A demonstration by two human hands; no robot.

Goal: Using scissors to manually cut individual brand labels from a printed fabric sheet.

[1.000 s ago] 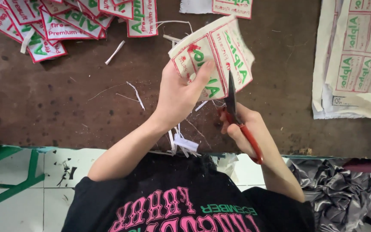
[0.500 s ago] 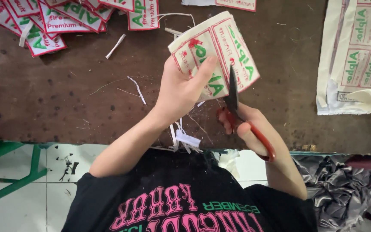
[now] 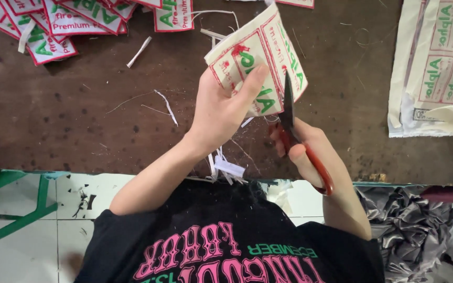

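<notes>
The left hand (image 3: 221, 112) is clamped on a piece of cream printed fabric (image 3: 260, 60), thumb across its face and the other fingers hidden behind it, holding it tilted up above the brown table (image 3: 79, 131). The piece carries about 2 or 3 labels outlined in red with green lettering. It curves over the fingers rather than standing flat, so it looks light, thin and limp: it should bend at any unsupported edge and needs holding close to the cut line. The grip sits at the lower left corner, which leaves the right edge free.

The right hand (image 3: 302, 149) is closed around the red handles of a pair of scissors (image 3: 294, 126), just right of and below the left hand. The dark blades point up and lie against the fabric's lower right edge; whether they are parted I cannot tell.

Below both hands lies the table's near edge, with a small heap of white fabric strips (image 3: 229, 167) just beneath the left wrist. Up and left of the left hand lies a pile of cut labels (image 3: 48, 26), well apart. Far right of the right hand is a large uncut printed sheet (image 3: 436, 68), its corner folded over. Between these the tabletop bears only thin threads and slivers, giving room to turn the piece either way. Crumpled grey cloth (image 3: 410, 230) sits below the table edge, right of the right forearm.
</notes>
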